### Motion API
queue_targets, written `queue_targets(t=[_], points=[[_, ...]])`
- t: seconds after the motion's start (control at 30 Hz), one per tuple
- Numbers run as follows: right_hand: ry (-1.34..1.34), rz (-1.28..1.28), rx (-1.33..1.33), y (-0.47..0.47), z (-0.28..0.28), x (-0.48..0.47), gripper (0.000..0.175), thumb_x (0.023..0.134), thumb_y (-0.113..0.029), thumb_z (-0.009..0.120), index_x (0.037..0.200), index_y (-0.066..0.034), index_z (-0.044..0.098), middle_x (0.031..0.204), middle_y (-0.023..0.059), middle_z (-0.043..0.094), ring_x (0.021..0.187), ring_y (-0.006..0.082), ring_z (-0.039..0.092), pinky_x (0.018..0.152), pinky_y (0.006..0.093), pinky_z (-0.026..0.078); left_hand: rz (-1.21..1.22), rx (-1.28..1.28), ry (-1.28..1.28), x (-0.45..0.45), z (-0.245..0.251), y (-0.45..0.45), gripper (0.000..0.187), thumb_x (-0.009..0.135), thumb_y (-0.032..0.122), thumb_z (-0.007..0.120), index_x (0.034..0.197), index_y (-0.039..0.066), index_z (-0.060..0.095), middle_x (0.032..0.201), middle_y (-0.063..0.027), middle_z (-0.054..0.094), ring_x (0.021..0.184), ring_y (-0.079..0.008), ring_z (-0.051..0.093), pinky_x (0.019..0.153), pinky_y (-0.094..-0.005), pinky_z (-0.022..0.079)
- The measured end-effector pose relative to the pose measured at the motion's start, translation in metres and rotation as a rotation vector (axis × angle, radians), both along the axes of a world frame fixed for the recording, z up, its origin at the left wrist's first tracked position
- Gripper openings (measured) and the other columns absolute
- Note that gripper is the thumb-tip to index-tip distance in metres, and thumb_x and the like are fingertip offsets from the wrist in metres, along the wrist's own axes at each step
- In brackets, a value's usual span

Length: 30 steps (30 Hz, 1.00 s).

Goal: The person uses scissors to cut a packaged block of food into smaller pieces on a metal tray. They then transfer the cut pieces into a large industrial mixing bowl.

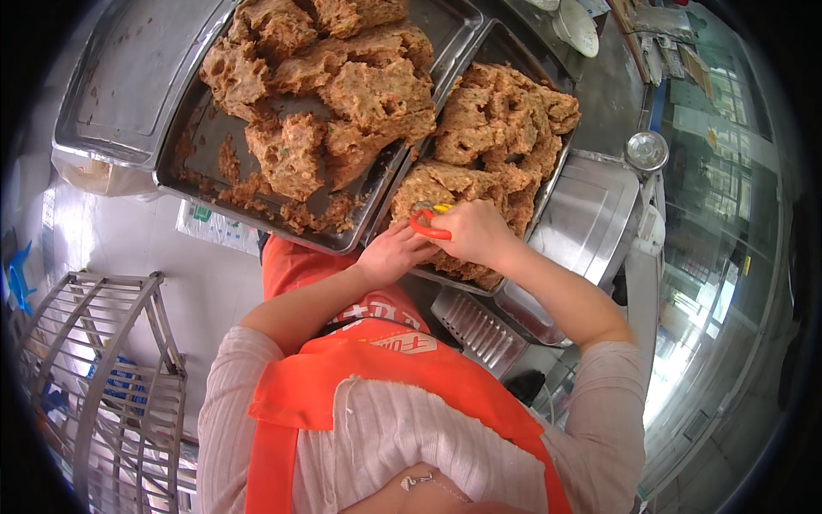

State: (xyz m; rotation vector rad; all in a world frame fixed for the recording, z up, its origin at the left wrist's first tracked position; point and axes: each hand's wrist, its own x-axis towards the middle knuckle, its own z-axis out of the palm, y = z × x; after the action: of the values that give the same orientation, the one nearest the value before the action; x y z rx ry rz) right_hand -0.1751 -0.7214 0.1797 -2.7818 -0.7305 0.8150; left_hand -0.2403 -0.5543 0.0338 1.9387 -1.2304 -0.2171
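Observation:
My right hand (pixel 478 231) grips a small hand tool with red handles (pixel 438 234) and some yellow on it. It looks like pliers or scissors; its working end is mostly hidden. My left hand (pixel 395 254) reaches in from the left with its fingers extended, the tips partly covered by the tool and my right hand. Whether those fingertips pinch anything cannot be seen. Both hands are over the near end of a metal tray (pixel 447 281) heaped with a pinkish-brown minced mixture (pixel 494 128) flecked with green.
To the left, a larger metal tray (pixel 257 226) carries big lumps of similar mixture (pixel 379 90). Farther left lies another metal tray (pixel 128 77). A metal lid or pan (pixel 587 215) and a small round metal dish (pixel 647 151) are at right. A slatted metal rack (pixel 115 360) stands lower left.

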Motion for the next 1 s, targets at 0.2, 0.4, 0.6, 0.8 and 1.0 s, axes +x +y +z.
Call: queue_targets(t=[0.2,0.4,0.6,0.8,1.0], points=[[0.215,-0.352,0.13,-0.037,-0.016,0.048,0.038,0.087,-0.056,0.067,0.095,-0.0209,0.08,0.052,0.0027,0.059,0.045,0.013,0.052,0.049,0.0292,0.042,0.06,0.001,-0.044,0.011,0.003,-0.006,0.047,0.082,0.015,0.056,0.129,0.015,0.058,0.141,-0.0067,0.049,0.133,-0.0243,0.045,0.112,-0.0395,0.036],[0.486,-0.76,0.174,-0.052,-0.04,0.138,0.043,0.088,-0.052,0.069,0.087,-0.0091,0.072,0.063,-0.0017,0.059,0.055,0.0091,0.05,0.052,0.0273,0.04,-0.044,0.101,-0.139,-0.007,0.009,-0.007,0.049,0.081,0.014,0.056,0.13,0.015,0.058,0.143,-0.0068,0.047,0.135,-0.023,0.042,0.112,-0.038,0.035],[0.004,-0.545,0.193,-0.037,0.058,0.028,0.06,0.085,-0.059,0.067,0.061,-0.0048,0.066,0.051,0.0099,0.058,0.046,0.0191,0.054,0.049,0.0332,0.042,0.088,-0.041,0.049,0.012,0.02,0.009,0.038,0.08,0.011,0.06,0.117,0.009,0.064,0.13,-0.0091,0.054,0.127,-0.0267,0.048,0.11,-0.0445,0.035],[-0.211,-0.464,0.167,0.003,0.099,-0.068,0.036,0.08,-0.033,0.079,0.064,-0.0035,0.064,0.058,0.012,0.057,0.049,0.029,0.056,0.047,0.0383,0.042,0.273,-0.078,0.231,0.036,0.023,0.002,0.059,0.071,0.012,0.075,0.126,0.009,0.053,0.127,-0.0115,0.053,0.124,-0.034,0.049,0.104,-0.0438,0.042],[-0.216,-0.472,0.152,0.004,0.058,-0.082,0.033,0.08,-0.034,0.078,0.067,-0.0066,0.065,0.057,0.0099,0.057,0.05,0.0296,0.058,0.046,0.0391,0.043,0.246,-0.01,0.334,0.04,0.017,-0.004,0.058,0.067,0.009,0.079,0.12,0.007,0.056,0.126,-0.0117,0.054,0.123,-0.0346,0.049,0.101,-0.0423,0.044]])
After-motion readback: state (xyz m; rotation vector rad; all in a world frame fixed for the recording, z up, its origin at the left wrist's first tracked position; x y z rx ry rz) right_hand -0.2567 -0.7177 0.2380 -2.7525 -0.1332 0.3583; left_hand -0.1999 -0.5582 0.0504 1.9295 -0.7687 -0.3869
